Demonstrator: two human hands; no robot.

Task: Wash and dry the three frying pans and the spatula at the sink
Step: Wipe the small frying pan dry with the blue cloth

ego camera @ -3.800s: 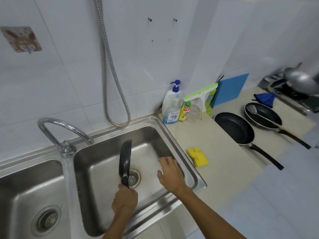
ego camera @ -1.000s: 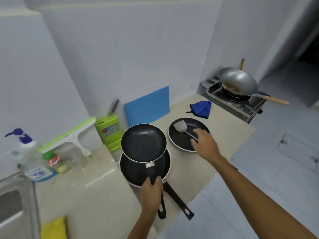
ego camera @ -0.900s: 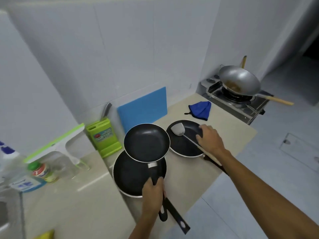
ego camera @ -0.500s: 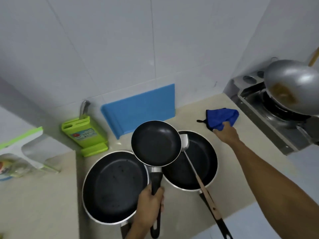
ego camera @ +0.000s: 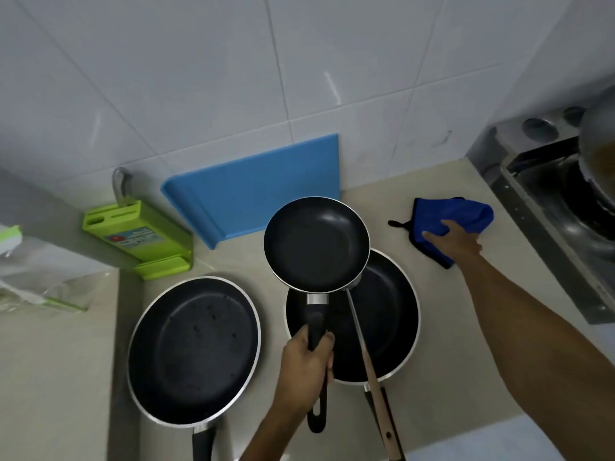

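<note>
Currently the left hand (ego camera: 304, 371) is gripping the small pan (ego camera: 316, 242) by its handle. Meanwhile the right hand (ego camera: 454, 239) is touching the blue cloth (ego camera: 459, 211); finger curl unclear.

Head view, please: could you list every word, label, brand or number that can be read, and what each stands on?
No text is legible.
Green plastic knife block: label with a red round mark, print too blurred to read.
Small black frying pan, blue cutting board, blue cloth: no lettering shows.

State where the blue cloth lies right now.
Head view, right side: the cloth lies on the counter between the board and the stove, under the right hand.
</note>
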